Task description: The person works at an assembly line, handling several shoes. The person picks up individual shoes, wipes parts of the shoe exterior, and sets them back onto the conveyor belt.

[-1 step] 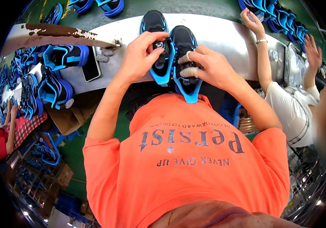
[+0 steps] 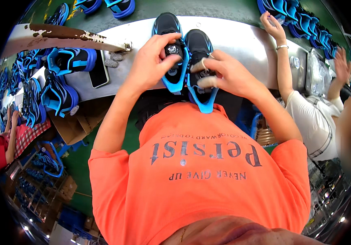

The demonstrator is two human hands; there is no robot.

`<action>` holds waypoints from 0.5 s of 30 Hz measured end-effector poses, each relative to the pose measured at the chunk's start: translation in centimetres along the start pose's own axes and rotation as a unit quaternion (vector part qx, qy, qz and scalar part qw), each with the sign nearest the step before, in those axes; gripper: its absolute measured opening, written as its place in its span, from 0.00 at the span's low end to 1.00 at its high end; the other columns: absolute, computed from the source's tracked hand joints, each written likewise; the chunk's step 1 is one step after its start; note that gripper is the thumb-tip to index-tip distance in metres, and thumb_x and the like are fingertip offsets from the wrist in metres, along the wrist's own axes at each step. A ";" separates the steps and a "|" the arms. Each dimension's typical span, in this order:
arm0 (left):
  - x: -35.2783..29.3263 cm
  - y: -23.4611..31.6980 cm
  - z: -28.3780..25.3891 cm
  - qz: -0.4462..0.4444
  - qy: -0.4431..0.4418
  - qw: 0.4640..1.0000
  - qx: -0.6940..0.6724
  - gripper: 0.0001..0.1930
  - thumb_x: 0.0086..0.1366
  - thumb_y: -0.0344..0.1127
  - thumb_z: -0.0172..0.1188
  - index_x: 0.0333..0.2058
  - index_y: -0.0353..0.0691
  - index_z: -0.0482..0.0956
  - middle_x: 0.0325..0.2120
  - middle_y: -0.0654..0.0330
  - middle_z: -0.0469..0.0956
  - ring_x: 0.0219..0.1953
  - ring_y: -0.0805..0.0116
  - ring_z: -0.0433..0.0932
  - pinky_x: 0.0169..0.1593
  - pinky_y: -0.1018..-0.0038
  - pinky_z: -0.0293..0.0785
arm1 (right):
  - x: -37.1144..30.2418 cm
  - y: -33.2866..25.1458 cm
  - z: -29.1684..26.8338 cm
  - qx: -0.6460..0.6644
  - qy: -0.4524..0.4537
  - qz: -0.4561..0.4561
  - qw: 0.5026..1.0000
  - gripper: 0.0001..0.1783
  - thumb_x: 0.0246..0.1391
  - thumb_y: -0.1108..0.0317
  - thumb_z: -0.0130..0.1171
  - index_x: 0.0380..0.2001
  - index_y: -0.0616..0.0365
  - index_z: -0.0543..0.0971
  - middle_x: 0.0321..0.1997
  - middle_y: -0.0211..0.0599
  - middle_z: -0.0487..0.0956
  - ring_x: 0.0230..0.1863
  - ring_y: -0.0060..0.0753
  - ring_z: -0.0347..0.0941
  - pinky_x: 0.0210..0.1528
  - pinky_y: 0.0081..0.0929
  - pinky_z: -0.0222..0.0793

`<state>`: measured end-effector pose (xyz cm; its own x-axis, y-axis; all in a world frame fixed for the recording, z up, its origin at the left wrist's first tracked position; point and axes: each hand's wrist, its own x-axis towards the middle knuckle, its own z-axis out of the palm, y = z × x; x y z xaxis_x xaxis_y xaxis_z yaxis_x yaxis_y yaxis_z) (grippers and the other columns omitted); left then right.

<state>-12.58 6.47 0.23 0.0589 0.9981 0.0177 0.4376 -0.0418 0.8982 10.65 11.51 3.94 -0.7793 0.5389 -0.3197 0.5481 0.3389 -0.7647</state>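
Two black shoes with bright blue collars stand side by side before me, toes pointing away. Over the tongue of the left shoe (image 2: 168, 25) is my left hand (image 2: 155, 55), its index finger stretched out and its thumb apart beside a round pale emblem; its other fingers are mostly hidden. My right hand (image 2: 224, 73) is at the opening of the right shoe (image 2: 199, 43), with pale covers on two fingertips. Those fingers are spread over the tongue and slightly blurred, and I see nothing held between them.
The shoes stand on a metal worktop (image 2: 241, 45). Left of me are a phone (image 2: 98, 71), small grey lumps (image 2: 112, 61), a rusty white bar (image 2: 65, 36) and several blue-black shoes (image 2: 59, 94). At right, a co-worker's arm (image 2: 282, 61) reaches over the worktop.
My right fingers have lifted and spread a little over the right shoe's tongue. My left thumb has shifted slightly. Both shoes sit slightly nearer to me. A co-worker's hand at right has moved.
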 end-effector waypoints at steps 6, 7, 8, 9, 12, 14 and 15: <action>1.0 -0.9 -1.0 -0.033 -0.065 0.997 -0.031 0.23 0.53 0.31 0.68 0.49 0.40 0.76 0.31 0.65 0.70 0.26 0.78 0.65 0.32 0.81 0.66 | 0.6 0.4 0.4 -0.063 0.029 0.064 0.996 0.22 0.45 0.62 0.67 0.47 0.44 0.81 0.41 0.38 0.71 0.40 0.36 0.71 0.44 0.31 0.69; 1.0 -0.7 -0.8 -0.016 -0.035 0.999 -0.004 0.22 0.53 0.30 0.67 0.48 0.40 0.77 0.32 0.65 0.70 0.26 0.78 0.65 0.32 0.81 0.66 | 0.5 0.7 0.2 -0.024 0.035 0.022 0.999 0.21 0.45 0.62 0.67 0.46 0.45 0.82 0.39 0.38 0.71 0.40 0.38 0.71 0.43 0.31 0.69; 0.7 -0.3 -0.4 0.001 -0.005 1.000 0.022 0.21 0.54 0.29 0.66 0.48 0.40 0.77 0.32 0.66 0.71 0.27 0.78 0.65 0.32 0.82 0.66 | 0.2 1.0 -0.1 0.015 0.042 -0.021 0.999 0.19 0.45 0.61 0.67 0.44 0.46 0.82 0.38 0.38 0.72 0.39 0.39 0.71 0.42 0.32 0.69; 0.5 0.0 -0.2 0.015 0.023 0.998 0.050 0.20 0.54 0.29 0.66 0.48 0.40 0.78 0.33 0.66 0.71 0.27 0.79 0.65 0.33 0.82 0.65 | 0.1 1.3 0.0 0.058 0.048 -0.064 0.995 0.18 0.45 0.61 0.67 0.42 0.46 0.82 0.36 0.38 0.72 0.39 0.40 0.72 0.41 0.32 0.70; 0.7 -0.6 -0.3 -0.006 -0.023 0.999 0.022 0.23 0.54 0.26 0.63 0.52 0.42 0.76 0.34 0.64 0.75 0.26 0.77 0.66 0.33 0.81 0.67 | 0.7 1.6 0.7 0.001 0.040 -0.034 0.999 0.19 0.46 0.63 0.66 0.45 0.46 0.82 0.37 0.39 0.71 0.40 0.39 0.71 0.43 0.31 0.70; 0.9 -2.2 -0.7 -0.019 -0.070 0.993 -0.092 0.23 0.55 0.27 0.64 0.51 0.42 0.75 0.35 0.64 0.75 0.26 0.75 0.67 0.33 0.80 0.69 | 0.7 1.1 0.9 -0.057 0.047 0.010 0.997 0.20 0.46 0.65 0.65 0.46 0.44 0.82 0.37 0.39 0.70 0.40 0.38 0.71 0.44 0.32 0.69; 0.8 -2.1 -0.7 -0.023 -0.053 0.994 -0.096 0.22 0.55 0.27 0.64 0.50 0.42 0.76 0.34 0.64 0.75 0.25 0.76 0.67 0.33 0.80 0.69 | 0.6 0.9 0.6 -0.030 0.039 0.004 0.999 0.19 0.45 0.64 0.65 0.45 0.44 0.82 0.36 0.39 0.71 0.40 0.39 0.71 0.43 0.32 0.69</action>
<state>-14.07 7.37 -1.31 0.1407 0.9880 -0.0632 0.2641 0.0240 0.9642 10.47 11.69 2.74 -0.7495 0.5998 -0.2800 0.5741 0.3785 -0.7261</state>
